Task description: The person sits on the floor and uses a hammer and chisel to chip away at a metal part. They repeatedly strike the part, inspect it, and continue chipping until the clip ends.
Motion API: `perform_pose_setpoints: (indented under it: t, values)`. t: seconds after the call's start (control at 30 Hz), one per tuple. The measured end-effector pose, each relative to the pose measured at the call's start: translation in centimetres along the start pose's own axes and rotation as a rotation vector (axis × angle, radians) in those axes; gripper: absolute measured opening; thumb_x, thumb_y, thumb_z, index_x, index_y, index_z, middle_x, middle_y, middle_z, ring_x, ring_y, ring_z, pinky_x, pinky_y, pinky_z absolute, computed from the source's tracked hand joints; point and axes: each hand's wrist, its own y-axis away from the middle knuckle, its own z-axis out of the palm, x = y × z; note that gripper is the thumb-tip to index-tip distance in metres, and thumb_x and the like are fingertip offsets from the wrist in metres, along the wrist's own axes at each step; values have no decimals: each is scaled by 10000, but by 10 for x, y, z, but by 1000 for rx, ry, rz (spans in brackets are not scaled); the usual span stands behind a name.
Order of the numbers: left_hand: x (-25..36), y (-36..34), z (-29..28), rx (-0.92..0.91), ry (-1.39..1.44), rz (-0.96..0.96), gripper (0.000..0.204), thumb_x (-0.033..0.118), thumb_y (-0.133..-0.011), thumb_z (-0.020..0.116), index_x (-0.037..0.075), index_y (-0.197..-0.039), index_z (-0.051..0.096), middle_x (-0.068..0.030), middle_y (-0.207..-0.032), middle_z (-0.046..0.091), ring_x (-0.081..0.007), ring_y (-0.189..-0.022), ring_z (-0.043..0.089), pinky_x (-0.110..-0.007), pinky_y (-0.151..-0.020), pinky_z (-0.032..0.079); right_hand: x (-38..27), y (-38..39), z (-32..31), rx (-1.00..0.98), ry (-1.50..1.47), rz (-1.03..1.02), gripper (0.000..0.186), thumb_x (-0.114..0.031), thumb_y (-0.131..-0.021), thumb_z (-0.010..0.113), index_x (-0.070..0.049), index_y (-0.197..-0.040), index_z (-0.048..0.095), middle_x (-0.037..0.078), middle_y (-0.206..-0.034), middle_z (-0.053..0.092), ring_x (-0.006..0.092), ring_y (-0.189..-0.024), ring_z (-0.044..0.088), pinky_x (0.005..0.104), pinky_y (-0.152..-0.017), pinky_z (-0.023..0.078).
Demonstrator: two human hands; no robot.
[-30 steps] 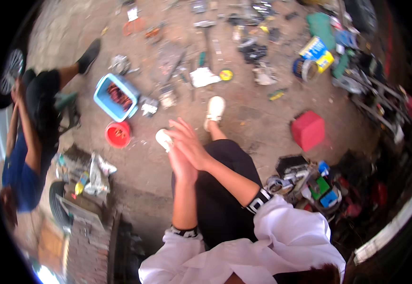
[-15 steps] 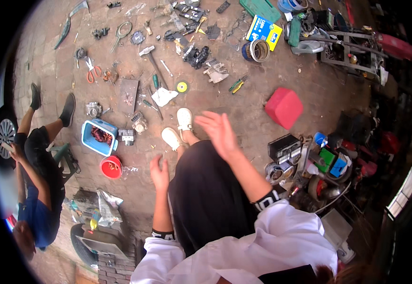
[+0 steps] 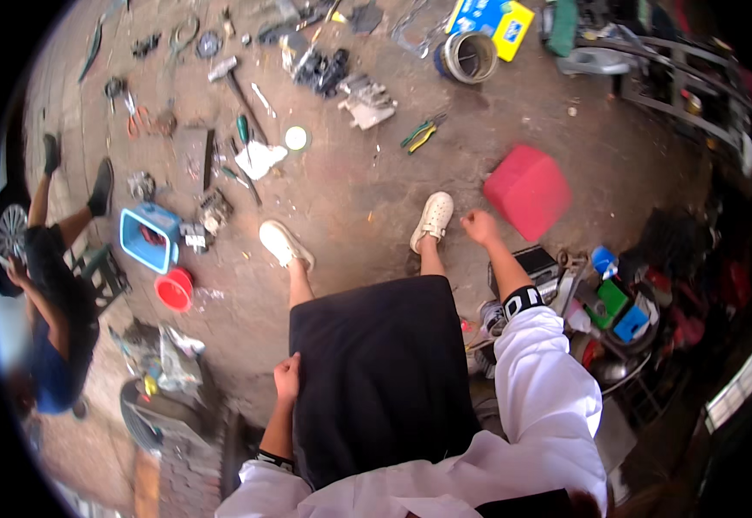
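Observation:
My left hand (image 3: 287, 378) is closed and rests against the left edge of the black cloth (image 3: 376, 371) over my lap. Whether its fingers grip the fabric cannot be made out. Out to the right, my right hand (image 3: 480, 227) hangs with curled fingers and nothing visible in them. A red stool (image 3: 527, 190) stands just beyond that hand, apart from it. Between my feet and the tools, green-and-yellow pliers (image 3: 422, 134) lie on the ground. A hammer (image 3: 236, 95), a green-handled screwdriver (image 3: 243, 131) and a white cloth (image 3: 260, 159) are farther left.
Metal engine parts (image 3: 320, 71) and an open can (image 3: 469, 59) lie at the far side. To the left are a blue basin (image 3: 149, 238), a red bucket (image 3: 174, 289) and a seated person (image 3: 56, 293). Cluttered parts and a battery (image 3: 531, 261) stand at right.
Both hands have moved down and apart, their fingers curling from an open pose. My feet have spread apart, and the black cloth now stretches wide across my lap.

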Motion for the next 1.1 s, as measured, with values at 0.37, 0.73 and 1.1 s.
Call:
perform_pose_setpoints:
  t: [0.37, 0.73, 1.1]
  values:
    - [-15, -25, 176, -78, -507, 113, 326, 222, -896, 498, 19, -642, 520, -103, -531, 471, -168, -481, 468, -304, -504, 382, 92, -182, -8, -14, 686, -191, 449, -383, -817, 541, -32, -1098, 559, 142, -1192, 524, 260, -1184, 424, 372, -1001, 313]
    - [5, -36, 180, -13, -364, 129, 259, 177, -869, 533, 23, -663, 506, -96, -496, 421, -155, -431, 407, -293, -455, 353, 114, -242, -3, -203, 991, -255, 361, -323, -823, 515, -63, -1060, 594, 124, -1200, 528, 254, -1175, 441, 384, -1012, 299]
    - [41, -102, 198, -85, -59, 170, 130, 122, -874, 524, 20, -803, 563, -24, -590, 458, -68, -545, 403, -220, -525, 363, 91, -198, -25, 9, 653, -446, 226, -139, -811, 542, -20, -1003, 550, 169, -1074, 554, 341, -1026, 500, 403, -873, 396]
